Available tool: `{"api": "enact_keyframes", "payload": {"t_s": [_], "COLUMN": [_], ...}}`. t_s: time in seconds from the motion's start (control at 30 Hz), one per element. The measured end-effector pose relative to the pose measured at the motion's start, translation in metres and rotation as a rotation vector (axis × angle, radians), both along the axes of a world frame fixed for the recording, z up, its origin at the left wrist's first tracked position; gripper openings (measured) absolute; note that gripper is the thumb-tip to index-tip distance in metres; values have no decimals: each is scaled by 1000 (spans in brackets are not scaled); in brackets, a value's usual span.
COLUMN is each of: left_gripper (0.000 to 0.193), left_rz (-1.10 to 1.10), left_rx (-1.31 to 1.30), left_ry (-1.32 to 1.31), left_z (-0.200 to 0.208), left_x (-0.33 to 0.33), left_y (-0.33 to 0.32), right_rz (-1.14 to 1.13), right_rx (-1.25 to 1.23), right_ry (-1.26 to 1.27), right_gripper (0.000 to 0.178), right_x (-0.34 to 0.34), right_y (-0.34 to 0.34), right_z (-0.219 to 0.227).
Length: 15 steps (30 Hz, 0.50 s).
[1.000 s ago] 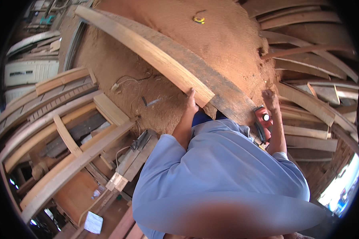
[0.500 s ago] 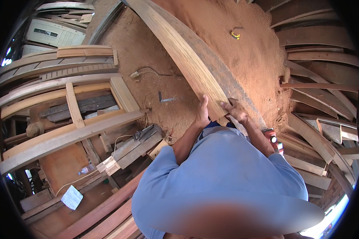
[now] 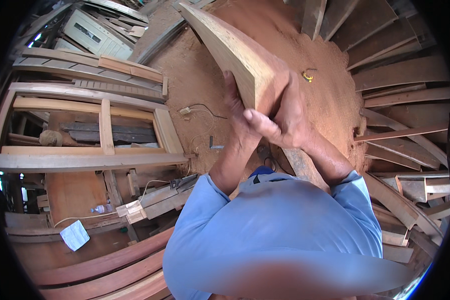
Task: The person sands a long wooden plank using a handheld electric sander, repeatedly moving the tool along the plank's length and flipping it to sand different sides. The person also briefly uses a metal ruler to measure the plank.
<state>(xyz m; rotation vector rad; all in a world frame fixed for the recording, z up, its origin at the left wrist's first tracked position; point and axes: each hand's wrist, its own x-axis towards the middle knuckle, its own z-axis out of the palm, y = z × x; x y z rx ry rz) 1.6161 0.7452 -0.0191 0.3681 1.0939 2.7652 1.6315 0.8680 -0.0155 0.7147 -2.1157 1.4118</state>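
Note:
A thick pale wooden plank is raised towards me, its near end lifted and its far end away at the upper left. My left hand supports the plank's left side near this end, fingers pointing up along it. My right hand grips the right side, its thumb crossing below the end corner towards the left hand. Beneath my right forearm, part of a worn wooden beam shows; the raised plank and my hands hide much of the rest.
A metal try square and a cabled socket block lie on the dusty ground at left. A wooden frame stands beyond them. At right are sawdust, a small yellow object and stacked boards.
The plank's near end has risen from the beam towards me. Both hands have come up with it, and the right hand has shifted round its end. The view has turned slightly.

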Motion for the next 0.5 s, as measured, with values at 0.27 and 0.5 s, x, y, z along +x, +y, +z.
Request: {"api": "enact_keyframes", "payload": {"t_s": [0.27, 0.5], "left_gripper": [74, 70], "left_rz": [-170, -65], "left_rx": [359, 253], "left_ry": [-99, -90], "left_z": [49, 57], "left_x": [-18, -21], "left_y": [-25, -24], "right_rz": [80, 44], "right_rx": [-130, -108], "right_ry": [53, 166], "right_gripper": [87, 82], "right_x": [-14, -17], "right_y": [-28, -30], "right_z": [60, 70]}}
